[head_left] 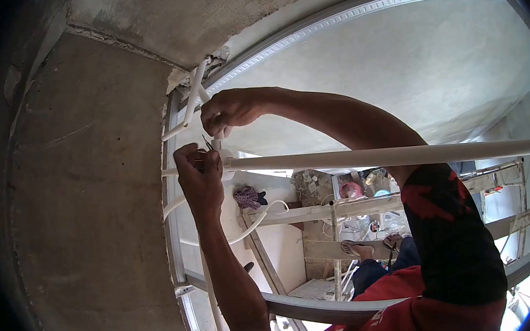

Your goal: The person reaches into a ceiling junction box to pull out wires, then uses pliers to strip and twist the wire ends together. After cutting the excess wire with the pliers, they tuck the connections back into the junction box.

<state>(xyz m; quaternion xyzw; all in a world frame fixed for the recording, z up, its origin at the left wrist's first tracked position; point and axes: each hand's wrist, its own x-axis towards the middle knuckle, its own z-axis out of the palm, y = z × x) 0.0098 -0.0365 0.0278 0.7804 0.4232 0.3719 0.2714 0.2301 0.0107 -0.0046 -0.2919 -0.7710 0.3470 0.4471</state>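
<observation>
Near the corner of wall and ceiling, my left hand (199, 171) is closed, its fingers pinched round a small thin pointed item (207, 143) too small to name. Just above it, my right hand (230, 110) is closed at the white pipe fitting (217, 143); what its fingers hold, if anything, is hidden. A long white pipe (365, 157) runs right from a junction box (227, 164) beside my left hand and passes across my right arm. Short white pipes (191, 100) rise to a broken hole in the wall.
A curved metal channel (340, 14) arcs overhead. Below are scaffold rails (369, 207), a plank (323, 250) under my sandalled feet, and a bent white conduit (251, 228). A patterned cloth (247, 197), a pink basin (350, 189) and debris lie lower down. A bare wall (91, 199) stands at left.
</observation>
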